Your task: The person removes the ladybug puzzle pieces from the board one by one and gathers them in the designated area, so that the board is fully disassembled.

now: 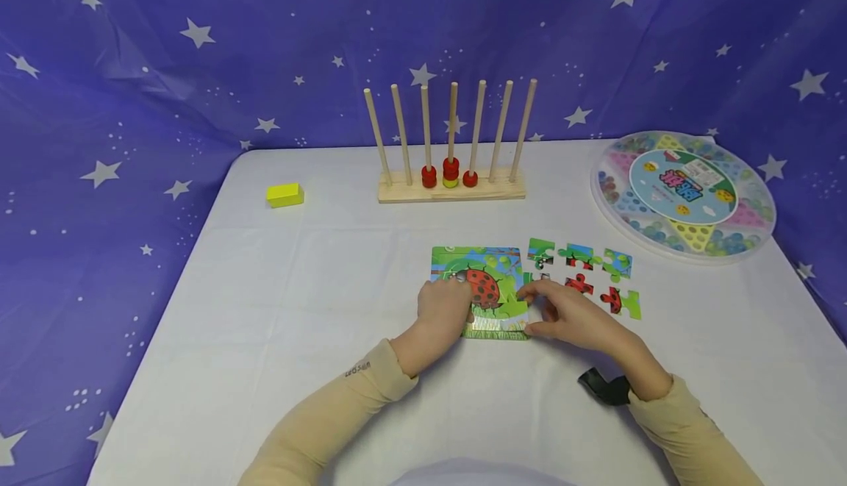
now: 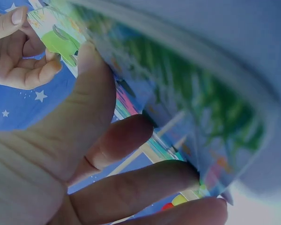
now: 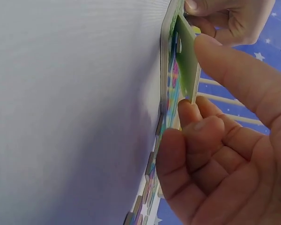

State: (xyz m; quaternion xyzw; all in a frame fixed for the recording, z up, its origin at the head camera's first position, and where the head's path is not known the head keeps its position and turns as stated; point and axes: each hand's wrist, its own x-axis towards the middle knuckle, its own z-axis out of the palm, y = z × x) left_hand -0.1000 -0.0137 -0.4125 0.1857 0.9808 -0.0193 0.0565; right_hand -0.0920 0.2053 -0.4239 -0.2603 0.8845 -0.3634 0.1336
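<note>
A square ladybug jigsaw puzzle (image 1: 481, 286) lies on the white table in front of me. My left hand (image 1: 445, 309) is over its left side; in the left wrist view, the thumb and extended fingertips touch the puzzle's face. At the lower right, my right hand (image 1: 579, 317) pinches a green puzzle piece (image 3: 189, 61) by its edges, between thumb and fingers. That piece is tilted up from the puzzle. Loose puzzle pieces, including a red and green one (image 1: 579, 256), lie in two rows to the right, partly behind the right hand.
A wooden peg stand (image 1: 410, 195) with red and yellow rings on a few pegs stands behind the puzzle. To the back right lies a round clear game case (image 1: 754, 236) with marbles. A yellow block (image 1: 285, 195) sits at the back left. Starry purple cloth (image 1: 165, 89) hangs behind.
</note>
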